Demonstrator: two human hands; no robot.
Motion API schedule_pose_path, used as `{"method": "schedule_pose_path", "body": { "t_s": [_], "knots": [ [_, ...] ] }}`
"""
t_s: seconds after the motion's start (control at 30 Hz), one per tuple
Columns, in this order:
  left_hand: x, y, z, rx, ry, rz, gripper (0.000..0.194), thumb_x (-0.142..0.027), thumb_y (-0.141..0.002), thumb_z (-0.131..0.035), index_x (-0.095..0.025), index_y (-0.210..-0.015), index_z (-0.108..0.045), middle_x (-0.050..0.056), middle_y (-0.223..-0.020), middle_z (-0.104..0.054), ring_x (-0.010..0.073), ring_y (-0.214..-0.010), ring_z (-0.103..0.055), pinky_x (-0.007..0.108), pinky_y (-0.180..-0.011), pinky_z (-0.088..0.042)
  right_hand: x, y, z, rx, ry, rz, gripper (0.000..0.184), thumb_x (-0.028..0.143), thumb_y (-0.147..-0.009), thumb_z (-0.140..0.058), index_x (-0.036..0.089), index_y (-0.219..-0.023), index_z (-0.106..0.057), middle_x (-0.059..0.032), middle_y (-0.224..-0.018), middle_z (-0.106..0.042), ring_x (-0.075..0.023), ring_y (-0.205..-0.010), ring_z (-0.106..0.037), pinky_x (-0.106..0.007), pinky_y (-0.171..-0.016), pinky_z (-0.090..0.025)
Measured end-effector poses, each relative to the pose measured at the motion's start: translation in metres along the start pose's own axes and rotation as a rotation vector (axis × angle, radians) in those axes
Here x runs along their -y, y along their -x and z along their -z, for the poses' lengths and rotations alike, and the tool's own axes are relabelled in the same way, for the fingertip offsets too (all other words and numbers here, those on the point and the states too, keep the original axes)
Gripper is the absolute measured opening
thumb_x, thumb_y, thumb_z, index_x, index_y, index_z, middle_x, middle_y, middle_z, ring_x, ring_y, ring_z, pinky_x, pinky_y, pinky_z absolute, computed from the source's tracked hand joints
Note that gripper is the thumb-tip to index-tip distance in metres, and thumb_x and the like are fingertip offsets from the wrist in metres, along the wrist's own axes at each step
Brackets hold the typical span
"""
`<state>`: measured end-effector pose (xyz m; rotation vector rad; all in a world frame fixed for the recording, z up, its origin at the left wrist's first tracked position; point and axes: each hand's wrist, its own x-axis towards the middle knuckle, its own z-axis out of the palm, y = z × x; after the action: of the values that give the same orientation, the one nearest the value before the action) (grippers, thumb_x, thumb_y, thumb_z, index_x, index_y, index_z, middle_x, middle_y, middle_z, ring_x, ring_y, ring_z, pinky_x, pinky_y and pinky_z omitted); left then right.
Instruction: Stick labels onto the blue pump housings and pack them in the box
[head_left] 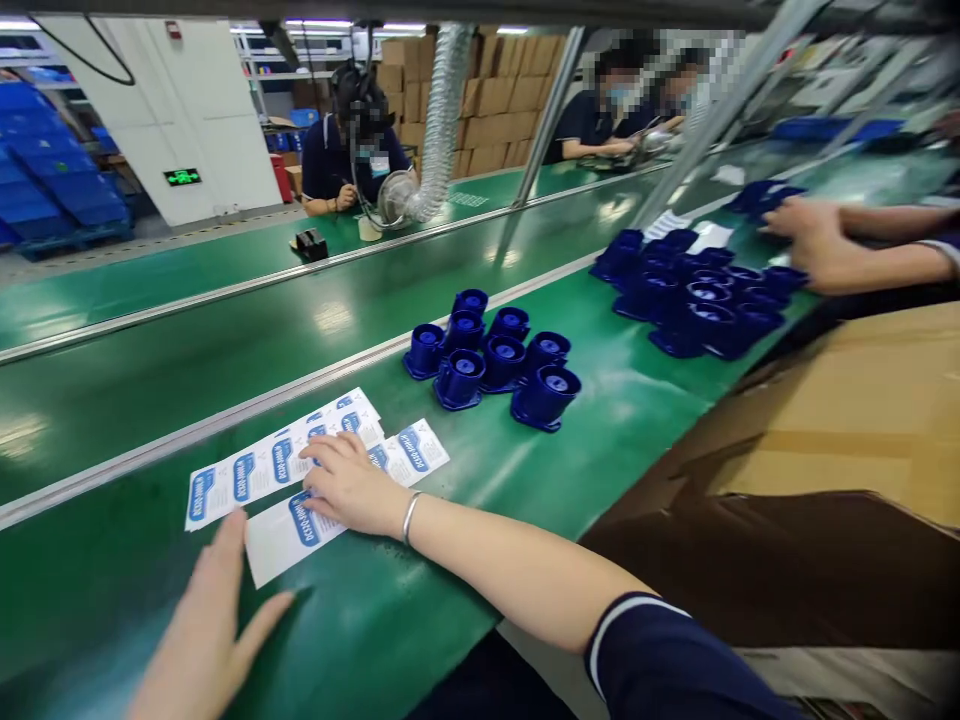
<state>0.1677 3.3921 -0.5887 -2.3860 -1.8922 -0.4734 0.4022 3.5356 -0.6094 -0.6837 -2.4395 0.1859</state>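
Note:
My right hand (352, 485), with a silver bracelet at the wrist, rests over a strip of labels (281, 550). Its fingers are spread across the paper. This strip carries blue-and-white printed labels, and its left end is blank. Just behind it lies a stack of label sheets (259, 475), partly covered by my fingers. At the lower left, my left hand (210, 620) is open, thumb apart, close to the strip's left end and holding nothing. Beyond my right hand stands a group of several dark blue plastic round housings with flanged bases (501, 362).
More blue housings (705, 290) stand to the right, near a co-worker's hands (814, 240). A cardboard box (847, 410) sits beside the green bench (420, 590). A metal rail (225, 410) runs along the bench. Other people (352, 150) work across the line.

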Motion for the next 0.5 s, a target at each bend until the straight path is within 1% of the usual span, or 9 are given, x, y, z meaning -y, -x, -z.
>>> {"method": "schedule_pose_path", "body": {
  "t_s": [0.07,0.13,0.2,0.27,0.3,0.37,0.4,0.43,0.5],
  "knots": [
    [-0.024,-0.003,-0.034,0.009,-0.083,-0.134,0.082,-0.059,-0.098,-0.038,-0.02,-0.162,-0.005,0.022,-0.159,-0.038,0.0416,-0.142,-0.043,0.064,-0.108,-0.044,-0.003,0.0,0.001,-0.03,-0.046,0.029,0.018,0.035,-0.099,-0.064,0.018,-0.093,-0.067,-0.0099,-0.134,-0.06,-0.0272,-0.136,-0.043,-0.049,-0.114,-0.031],
    [-0.029,0.0,-0.055,-0.005,-0.159,-0.168,0.082,-0.059,-0.099,-0.036,-0.018,-0.162,-0.004,0.024,-0.159,-0.036,0.0433,-0.144,-0.038,0.067,-0.108,-0.041,-0.004,-0.001,0.006,-0.051,-0.135,0.073,0.019,0.034,-0.098,-0.065,0.019,-0.087,-0.067,-0.0079,-0.132,-0.062,-0.0255,-0.133,-0.045,-0.046,-0.113,-0.033],
    [-0.023,0.003,-0.061,-0.012,-0.195,-0.174,0.085,-0.06,-0.098,-0.037,-0.017,-0.162,-0.003,0.024,-0.16,-0.033,0.0435,-0.145,-0.036,0.067,-0.109,-0.039,-0.004,-0.003,0.018,-0.102,-0.297,0.157,0.02,0.034,-0.098,-0.066,0.02,-0.084,-0.067,-0.0063,-0.126,-0.066,-0.0219,-0.128,-0.051,-0.041,-0.112,-0.036],
    [-0.016,0.004,-0.059,-0.001,-0.204,-0.176,0.087,-0.06,-0.097,-0.04,-0.018,-0.162,-0.001,0.023,-0.162,-0.031,0.0423,-0.146,-0.036,0.066,-0.11,-0.038,-0.005,-0.005,0.037,-0.236,-0.507,0.184,0.019,0.035,-0.099,-0.064,0.022,-0.085,-0.065,-0.0056,-0.119,-0.068,-0.0185,-0.12,-0.059,-0.036,-0.108,-0.043],
    [-0.015,0.004,-0.056,0.01,-0.205,-0.165,0.087,-0.059,-0.097,-0.042,-0.018,-0.163,-0.002,0.021,-0.162,-0.031,0.0416,-0.146,-0.036,0.066,-0.111,-0.037,-0.008,-0.005,0.049,-0.343,-0.597,0.145,0.018,0.036,-0.101,-0.061,0.022,-0.089,-0.065,-0.0054,-0.117,-0.068,-0.0176,-0.116,-0.061,-0.035,-0.105,-0.046],
    [-0.015,0.004,-0.05,0.042,-0.189,-0.132,0.086,-0.056,-0.096,-0.044,-0.02,-0.163,-0.004,0.018,-0.163,-0.031,0.0396,-0.147,-0.036,0.065,-0.112,-0.037,-0.019,-0.003,0.076,-0.599,-0.64,-0.034,0.014,0.036,-0.103,-0.055,0.024,-0.103,-0.063,-0.0057,-0.117,-0.066,-0.0183,-0.112,-0.063,-0.036,-0.102,-0.049],
    [-0.017,0.004,-0.047,0.063,-0.169,-0.113,0.084,-0.055,-0.096,-0.044,-0.02,-0.163,-0.006,0.016,-0.162,-0.032,0.0387,-0.147,-0.037,0.065,-0.112,-0.037,-0.029,0.0,0.089,-0.71,-0.564,-0.146,0.016,0.035,-0.103,-0.055,0.025,-0.114,-0.061,-0.0062,-0.12,-0.065,-0.0197,-0.115,-0.061,-0.038,-0.103,-0.048],
    [-0.018,0.004,-0.045,0.083,-0.137,-0.093,0.084,-0.054,-0.095,-0.045,-0.02,-0.163,-0.009,0.015,-0.162,-0.032,0.0384,-0.147,-0.037,0.065,-0.113,-0.037,-0.039,0.004,0.101,-0.782,-0.428,-0.262,0.025,0.033,-0.102,-0.058,0.026,-0.126,-0.057,-0.0074,-0.126,-0.062,-0.0217,-0.12,-0.058,-0.041,-0.107,-0.045],
    [-0.021,0.004,-0.041,0.105,-0.045,-0.034,0.085,-0.054,-0.091,-0.048,-0.02,-0.162,-0.015,0.014,-0.161,-0.033,0.0393,-0.146,-0.037,0.066,-0.113,-0.036,-0.06,0.013,0.12,-0.793,-0.08,-0.505,0.053,0.03,-0.097,-0.065,0.025,-0.145,-0.044,-0.0115,-0.136,-0.055,-0.0274,-0.128,-0.049,-0.048,-0.112,-0.038]
  ]
}}
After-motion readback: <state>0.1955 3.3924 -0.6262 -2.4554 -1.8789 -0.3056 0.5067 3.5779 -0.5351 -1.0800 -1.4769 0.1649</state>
